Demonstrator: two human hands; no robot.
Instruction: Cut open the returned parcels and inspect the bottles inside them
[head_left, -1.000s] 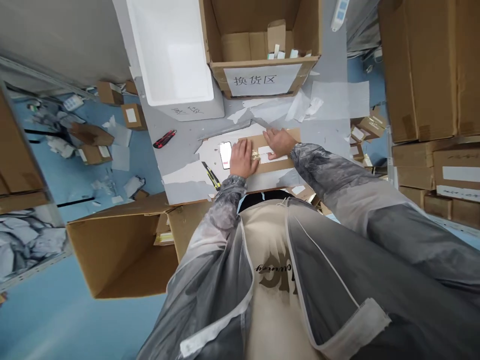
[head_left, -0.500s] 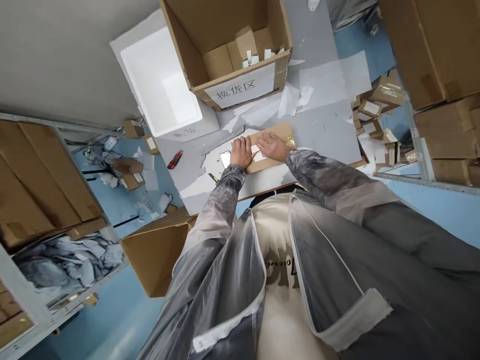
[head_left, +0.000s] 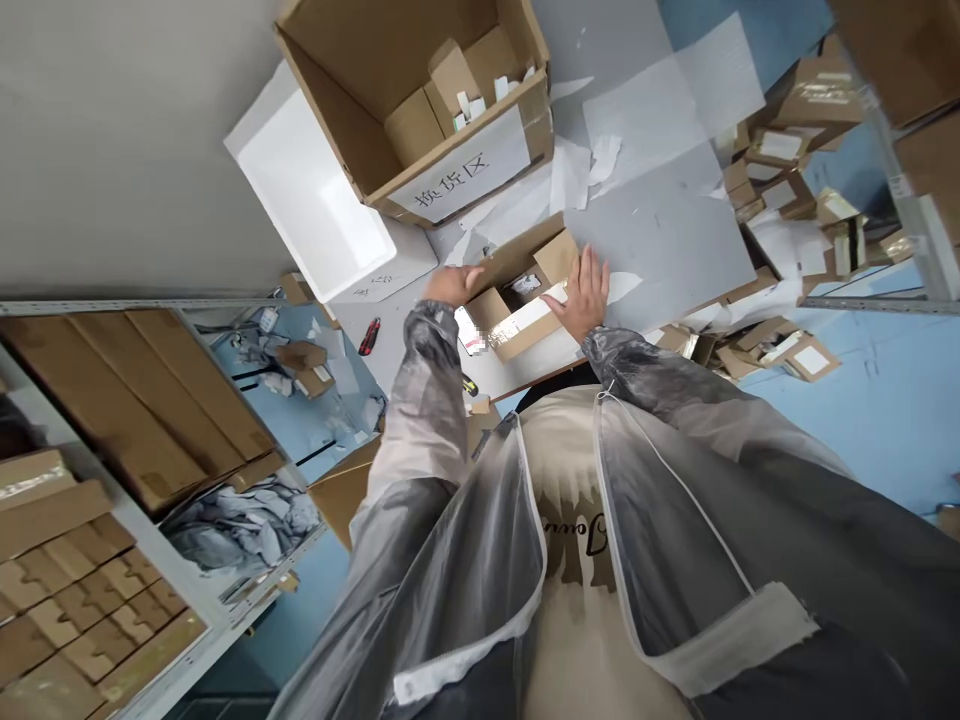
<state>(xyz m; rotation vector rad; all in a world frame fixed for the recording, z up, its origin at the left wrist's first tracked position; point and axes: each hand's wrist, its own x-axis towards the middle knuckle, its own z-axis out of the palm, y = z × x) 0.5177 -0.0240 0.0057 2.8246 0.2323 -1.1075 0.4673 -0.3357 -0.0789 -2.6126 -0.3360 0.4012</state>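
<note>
On the worktable in front of me a small cardboard box (head_left: 517, 327) lies with its top flaps raised. Something dark and pale, too small to name, shows inside it. My left hand (head_left: 450, 286) is at the box's left end, its thumb over the edge of a flap and its other fingers mostly hidden. Against the right end rests my right hand (head_left: 582, 297), fingers stretched out and thumb on the front side. A phone (head_left: 470, 332) with a lit screen lies by the box's left end, and a yellow-and-black cutter (head_left: 469, 385) lies near the table's front edge.
A red-and-black cutter (head_left: 370, 337) lies at the table's left. Behind stand a large labelled carton (head_left: 457, 170) with small white boxes inside and a white foam bin (head_left: 307, 190). Opened cartons (head_left: 810, 361) litter the floor at right. Shelves (head_left: 142, 400) hold cartons at left.
Both hands lay on the closed flaps of the cardboard box. Its flaps are now raised, and my hands have moved apart to its two ends. The view has shifted.
</note>
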